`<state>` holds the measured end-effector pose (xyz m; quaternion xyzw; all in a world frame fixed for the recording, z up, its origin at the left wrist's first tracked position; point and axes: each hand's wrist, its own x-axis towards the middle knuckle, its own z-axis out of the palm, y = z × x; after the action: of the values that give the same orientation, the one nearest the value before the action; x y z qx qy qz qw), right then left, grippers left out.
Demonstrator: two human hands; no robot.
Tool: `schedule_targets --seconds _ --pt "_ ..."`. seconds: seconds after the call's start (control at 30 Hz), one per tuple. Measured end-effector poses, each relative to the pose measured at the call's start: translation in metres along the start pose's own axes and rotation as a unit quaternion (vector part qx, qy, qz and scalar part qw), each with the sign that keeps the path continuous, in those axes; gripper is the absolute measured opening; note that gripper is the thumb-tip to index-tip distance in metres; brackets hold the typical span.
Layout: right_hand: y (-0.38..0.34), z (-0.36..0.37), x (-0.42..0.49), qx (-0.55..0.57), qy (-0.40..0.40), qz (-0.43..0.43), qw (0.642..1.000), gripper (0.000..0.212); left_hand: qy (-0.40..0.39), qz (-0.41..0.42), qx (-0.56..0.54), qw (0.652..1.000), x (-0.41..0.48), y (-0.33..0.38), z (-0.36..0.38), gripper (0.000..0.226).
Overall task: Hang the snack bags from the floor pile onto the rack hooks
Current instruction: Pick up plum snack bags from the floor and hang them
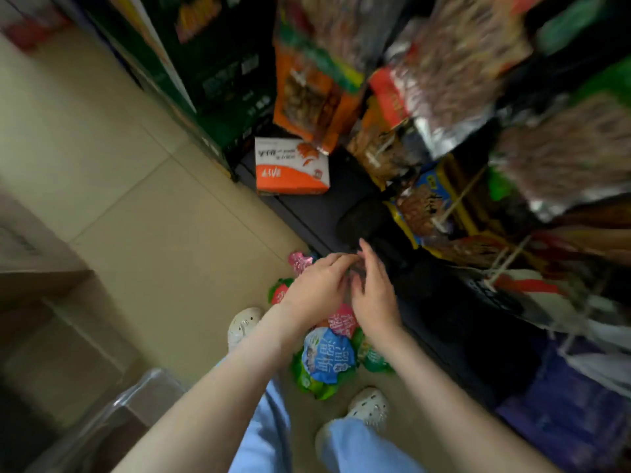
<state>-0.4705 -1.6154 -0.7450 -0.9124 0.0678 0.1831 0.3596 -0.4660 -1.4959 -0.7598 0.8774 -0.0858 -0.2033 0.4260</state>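
Snack bag pile: on floor between white shoes, 6 o'clock.
Left hand, right hand: fingertips meeting above pile; grip blurred, cannot tell.
Orange box: 12 o'clock.
Rack bags: hanging, 2 o'clock.

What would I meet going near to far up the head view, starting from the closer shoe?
white shoe → blue snack bag → pink snack bag at the pile's far end → orange-and-white box → orange hanging bag

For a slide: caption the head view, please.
Left hand and right hand close together above the floor pile of snack bags, beside the stocked rack.
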Motion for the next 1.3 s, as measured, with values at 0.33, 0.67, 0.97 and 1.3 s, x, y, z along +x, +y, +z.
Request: schedule_targets --seconds 0.33,0.67,0.97,1.3 --pt "-0.085 -0.310 -0.140 0.082 0.231 -0.063 0.968 0.030 0.193 0.277 0.063 0.939 -0.045 0.336 -0.102 0.036" --pt "-0.098 -0.463 -0.142 0.296 0.371 -0.100 0.875 0.065 0.322 0.396 0.274 0.816 0.000 0.485 -0.116 0.060" --pt "-0.134 -0.458 -0.070 0.255 0.381 -0.023 0.888 0.107 0.272 0.469 0.446 0.712 0.014 0.442 -0.159 0.083" --pt "-0.123 -0.458 -0.049 0.215 0.454 0.047 0.863 0.059 0.266 0.384 0.473 0.748 0.036 0.410 -0.201 0.095"
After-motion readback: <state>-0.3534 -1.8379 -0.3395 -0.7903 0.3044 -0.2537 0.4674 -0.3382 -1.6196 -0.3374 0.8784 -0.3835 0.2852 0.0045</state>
